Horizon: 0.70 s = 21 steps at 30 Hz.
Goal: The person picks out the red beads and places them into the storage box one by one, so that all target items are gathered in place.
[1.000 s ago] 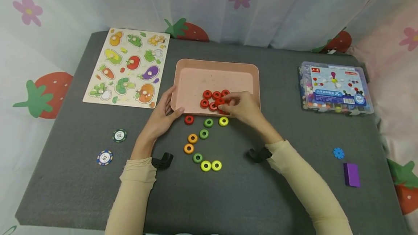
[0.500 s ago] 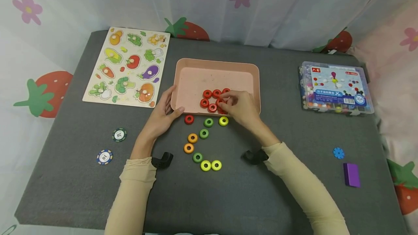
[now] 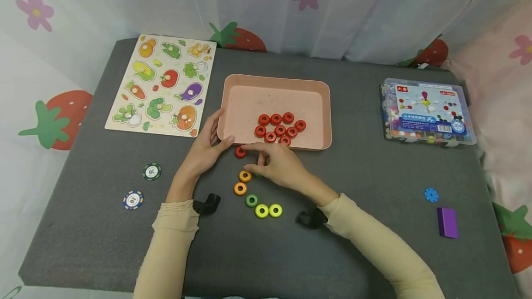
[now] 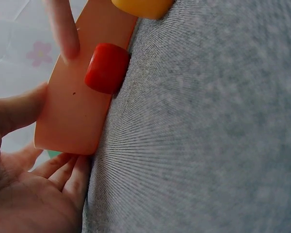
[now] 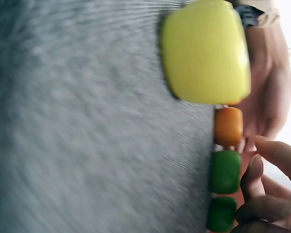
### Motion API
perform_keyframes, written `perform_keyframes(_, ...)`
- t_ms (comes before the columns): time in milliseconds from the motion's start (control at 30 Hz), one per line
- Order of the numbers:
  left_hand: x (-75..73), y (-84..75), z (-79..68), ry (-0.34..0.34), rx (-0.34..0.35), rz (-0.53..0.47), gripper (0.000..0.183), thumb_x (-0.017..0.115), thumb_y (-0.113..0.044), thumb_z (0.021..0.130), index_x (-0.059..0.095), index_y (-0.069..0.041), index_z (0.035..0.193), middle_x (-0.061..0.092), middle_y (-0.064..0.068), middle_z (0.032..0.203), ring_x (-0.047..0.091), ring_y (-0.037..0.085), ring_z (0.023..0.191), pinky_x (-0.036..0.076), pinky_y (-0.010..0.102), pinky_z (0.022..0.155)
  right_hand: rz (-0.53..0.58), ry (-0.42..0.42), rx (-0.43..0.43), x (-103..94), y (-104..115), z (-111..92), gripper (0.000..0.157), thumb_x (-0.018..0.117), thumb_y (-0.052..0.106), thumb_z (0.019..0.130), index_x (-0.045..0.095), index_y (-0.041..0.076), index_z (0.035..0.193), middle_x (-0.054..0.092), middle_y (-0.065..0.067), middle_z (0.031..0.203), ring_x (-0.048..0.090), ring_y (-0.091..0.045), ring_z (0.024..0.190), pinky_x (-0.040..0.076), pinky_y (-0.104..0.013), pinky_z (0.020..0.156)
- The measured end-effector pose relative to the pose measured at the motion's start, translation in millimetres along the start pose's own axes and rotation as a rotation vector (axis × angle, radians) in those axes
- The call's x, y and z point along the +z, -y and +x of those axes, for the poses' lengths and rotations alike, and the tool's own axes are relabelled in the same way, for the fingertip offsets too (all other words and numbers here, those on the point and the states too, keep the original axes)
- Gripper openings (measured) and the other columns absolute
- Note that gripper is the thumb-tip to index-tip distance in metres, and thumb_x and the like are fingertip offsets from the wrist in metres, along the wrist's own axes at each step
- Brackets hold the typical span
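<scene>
My left hand (image 3: 203,149) holds the near left corner of a pink tray (image 3: 276,78), thumb on the near rim and fingers along the side. Inside the tray lie several red ring-shaped beads (image 3: 263,119). Just in front of it, one red bead (image 4: 108,68) stands on the cloth. My right hand (image 3: 280,165) hovers there, index finger beside that bead, thumb apart, with nothing visible in between. Orange beads (image 3: 240,188), a green bead (image 3: 251,200) and yellow beads (image 3: 275,210) lie nearer. The right hand hides other beads; two green ones (image 5: 225,172) show in the right wrist view.
A vegetable puzzle board (image 3: 162,86) lies left of the tray, with two poker chips (image 3: 152,171) nearer. At the right are a clear plastic box of molecule model parts (image 3: 428,112), a blue disc (image 3: 431,194) and a purple block (image 3: 447,223).
My right hand has let go of a red bead in the tray, then moved out leftward and nearer to the red bead on the cloth. The left hand stays on the tray.
</scene>
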<state>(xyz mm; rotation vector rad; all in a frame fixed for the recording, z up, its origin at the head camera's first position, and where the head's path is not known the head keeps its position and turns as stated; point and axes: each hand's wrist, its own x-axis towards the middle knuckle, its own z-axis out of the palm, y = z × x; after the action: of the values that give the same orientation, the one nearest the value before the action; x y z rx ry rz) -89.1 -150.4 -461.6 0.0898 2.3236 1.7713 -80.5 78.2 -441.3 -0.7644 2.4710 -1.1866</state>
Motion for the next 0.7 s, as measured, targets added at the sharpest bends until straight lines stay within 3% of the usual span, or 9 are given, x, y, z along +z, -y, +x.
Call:
perform_keyframes(200, -0.6, 0.1, -0.4, -0.001, 0.002, -0.008, 0.075, 0.063, -0.021, 0.1, 0.018, -0.02, 0.161, 0.024, 0.007, 0.165, 0.025, 0.021, 0.152, 0.02, 0.043, 0.125, -0.013, 0.017, 0.027, 7.4, -0.5, 3.7, 0.047, 0.075, 0.032, 0.091, 0.064, 0.023, 0.136, 0.056, 0.007, 0.058, 0.049, -0.008, 0.047, 0.037, -0.024, 0.046)
perform_keyframes(433, -0.2, -0.9, -1.0, -0.005, -0.006, -0.003, 0.076, 0.064, -0.022, 0.099, 0.019, -0.02, 0.161, 0.023, 0.006, 0.166, 0.023, 0.02, 0.152, 0.02, 0.042, 0.125, -0.077, 0.009, 0.062, 10.7, -0.1, 6.8, 0.027, 0.076, 0.027, 0.091, 0.071, 0.023, 0.117, 0.054, 0.007, 0.061, 0.049, -0.009, 0.05, 0.036, -0.024, 0.046)
perform_keyframes(700, 0.0, -1.7, -1.0, -0.006, -0.013, 0.002, 0.076, 0.064, -0.022, 0.099, 0.019, -0.021, 0.161, 0.022, 0.006, 0.166, 0.023, 0.02, 0.152, 0.02, 0.041, 0.125, -0.115, 0.008, 0.075, 10.7, 0.7, 5.9, 0.027, 0.079, 0.027, 0.087, 0.073, 0.019, 0.112, 0.054, 0.007, 0.062, 0.048, -0.008, 0.051, 0.034, -0.023, 0.046)
